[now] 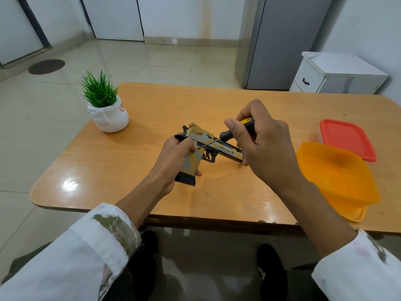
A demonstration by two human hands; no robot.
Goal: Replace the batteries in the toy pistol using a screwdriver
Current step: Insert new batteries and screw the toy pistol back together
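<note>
Screw-driving step, judged early: no cover is off and no batteries are showing. The left hand (173, 158) is gripping the yellow-and-grey camouflage plastic toy pistol (225, 149) by its handle over the orange-brown wooden table (152, 105), muzzle pointing right. The right hand (265, 144) is curling fingers and thumb round the black-and-yellow-handled screwdriver (225, 136), its thin shaft reaching the upper grip. The screw is too small to see. The next move is probably calling for steady turning with the tip seated.
</note>
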